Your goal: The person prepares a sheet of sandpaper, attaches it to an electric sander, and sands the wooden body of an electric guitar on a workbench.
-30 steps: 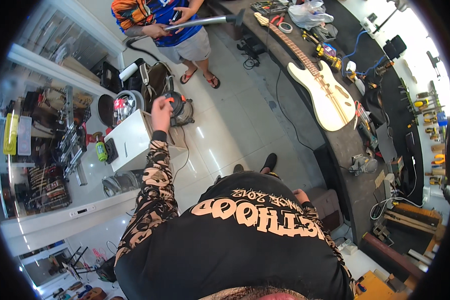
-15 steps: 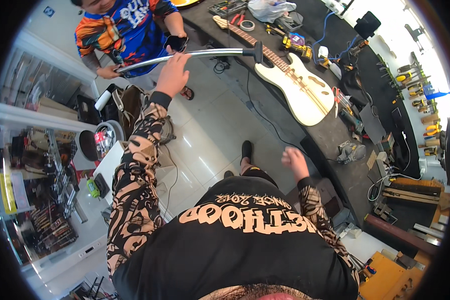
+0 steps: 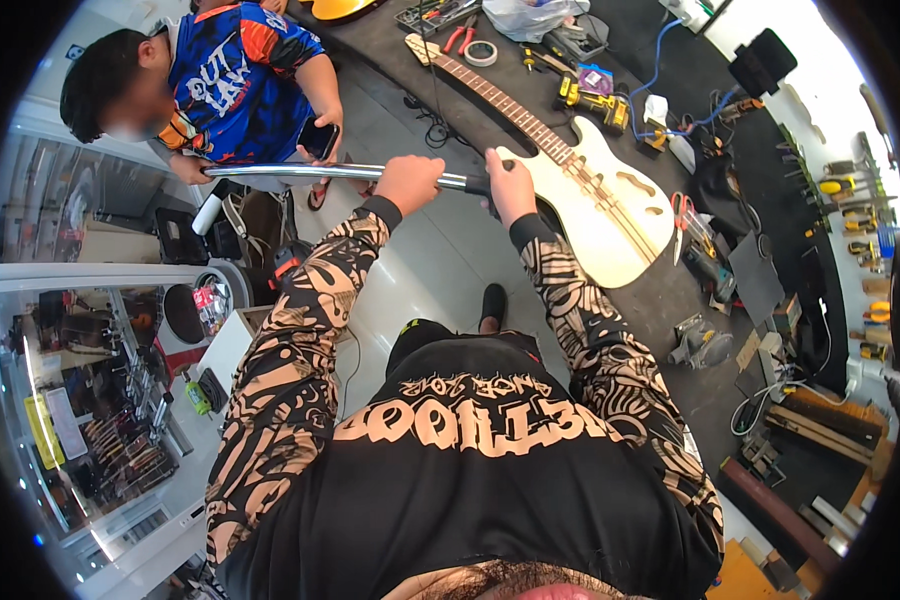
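A long chrome tube with a black end, like a vacuum cleaner wand (image 3: 300,171), lies across the space in front of me, roughly level. My left hand (image 3: 411,184) is closed around it near the black end. At that black end is my right hand (image 3: 512,186), its fingers closed on the fitting, which it mostly hides. Close behind my right hand lies a cream electric guitar (image 3: 610,205) on the dark workbench (image 3: 670,310). A co-worker's hand (image 3: 188,168) holds the tube's far left end; their other hand carries a black phone (image 3: 319,140).
A yellow cordless drill (image 3: 592,104), red-handled pliers (image 3: 460,36) and a tape roll (image 3: 481,53) lie on the bench. Hand tools hang along the right wall. Bags (image 3: 260,225) and a glass cabinet (image 3: 90,400) stand to my left. A cable (image 3: 433,125) hangs beside the bench.
My right hand has come up from beside the bench to the tube's black end. My left hand has closed on the tube, farther right. The co-worker has leaned down and left.
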Motion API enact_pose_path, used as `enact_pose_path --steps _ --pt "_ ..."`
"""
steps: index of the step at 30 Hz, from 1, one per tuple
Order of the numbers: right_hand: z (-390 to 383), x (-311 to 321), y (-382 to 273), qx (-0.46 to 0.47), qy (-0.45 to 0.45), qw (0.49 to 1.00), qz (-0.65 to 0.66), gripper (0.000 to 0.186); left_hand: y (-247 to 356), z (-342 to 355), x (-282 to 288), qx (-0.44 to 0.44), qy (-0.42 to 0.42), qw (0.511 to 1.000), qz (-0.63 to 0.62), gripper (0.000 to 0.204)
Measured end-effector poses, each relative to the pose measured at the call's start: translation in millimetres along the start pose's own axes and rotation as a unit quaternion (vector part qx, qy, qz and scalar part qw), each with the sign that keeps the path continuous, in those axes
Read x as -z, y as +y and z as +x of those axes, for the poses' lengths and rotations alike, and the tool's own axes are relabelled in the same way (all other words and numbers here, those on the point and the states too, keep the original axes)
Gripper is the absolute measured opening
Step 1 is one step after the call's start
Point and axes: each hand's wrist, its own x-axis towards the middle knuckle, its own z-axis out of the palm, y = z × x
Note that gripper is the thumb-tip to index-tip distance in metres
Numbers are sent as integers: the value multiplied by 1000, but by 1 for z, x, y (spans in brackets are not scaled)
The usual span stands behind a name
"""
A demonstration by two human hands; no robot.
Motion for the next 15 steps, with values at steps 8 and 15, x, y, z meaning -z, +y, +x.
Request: enact_pose_path --steps 8,15 --pt "-46 38 -50 413 75 877 -234 25 12 19 75 -8 -95 990 -101 21" --pt "-80 169 -158 269 173 942 -105 24 -18 7 154 -3 -107 967 -230 36"
